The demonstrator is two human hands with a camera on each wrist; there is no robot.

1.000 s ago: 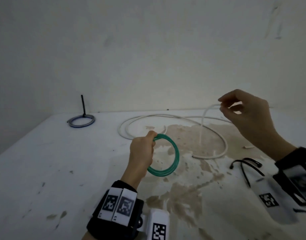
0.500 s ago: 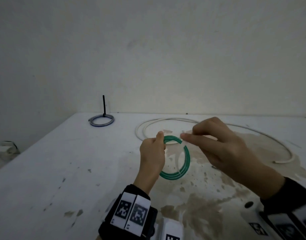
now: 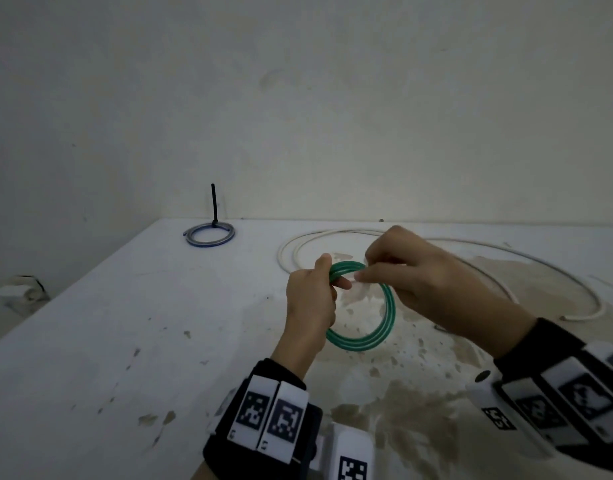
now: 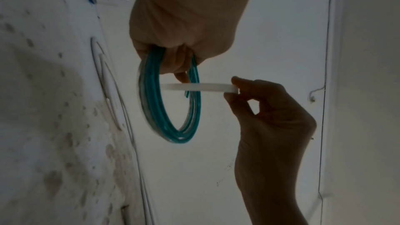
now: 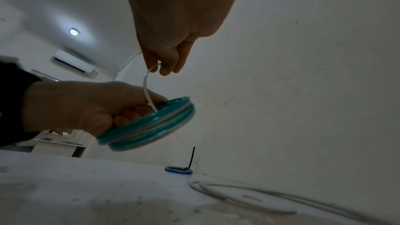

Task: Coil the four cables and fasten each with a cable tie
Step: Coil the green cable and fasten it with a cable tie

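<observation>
My left hand (image 3: 318, 289) grips a coiled green cable (image 3: 370, 336) at its top and holds it upright above the table (image 3: 125, 341). In the left wrist view the green coil (image 4: 171, 109) hangs from the curled fingers. My right hand (image 3: 374, 271) pinches one end of a white cable tie (image 4: 197, 87), whose strip passes through the coil's opening. The right wrist view shows the white tie (image 5: 148, 88) running from my right fingers down into the green coil (image 5: 151, 126). A blue coil (image 3: 209, 234) fastened with a black tie (image 3: 214, 204) lies at the table's far left.
A long white cable (image 3: 332, 237) lies in loose loops across the far side of the table, behind my hands. The tabletop is stained brown (image 3: 419, 393) near me. A plain wall stands close behind the table.
My right hand came in from the right with the white tie and now meets the coil at my left hand. The view shifted right.
</observation>
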